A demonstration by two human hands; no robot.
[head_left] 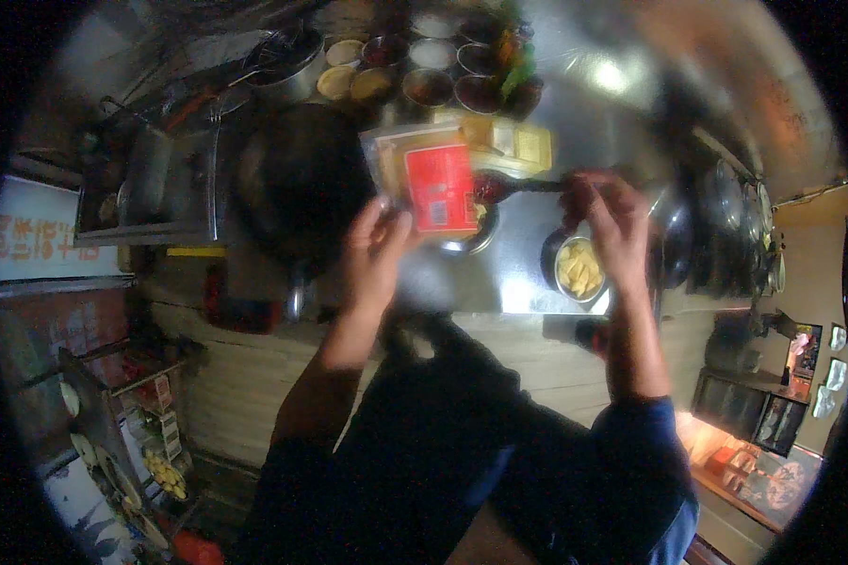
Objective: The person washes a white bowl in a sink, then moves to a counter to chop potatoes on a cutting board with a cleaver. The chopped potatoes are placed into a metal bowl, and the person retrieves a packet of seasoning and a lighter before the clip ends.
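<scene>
My left hand point(380, 236) holds a clear plastic packet with a red label point(439, 183) by its lower left corner, above the steel counter. In my right hand point(611, 212) is the handle of a dark spoon or ladle point(502, 186), whose head is beside the packet's right edge. Partly covered by the packet, a round metal bowl point(475, 240) sits on the counter; its contents are mostly hidden. Below my right hand stands a bowl of pale yellow cut pieces point(579, 267). Yellow packets point(523, 145) lie behind the packet I hold.
A large dark wok point(300, 176) is to the left of my left hand. Several seasoning bowls point(431, 54) line the back, with a pot point(286, 67) to their left. Stacked pans or lids point(728, 205) stand at the right. A shelf rack point(113, 417) is at the lower left.
</scene>
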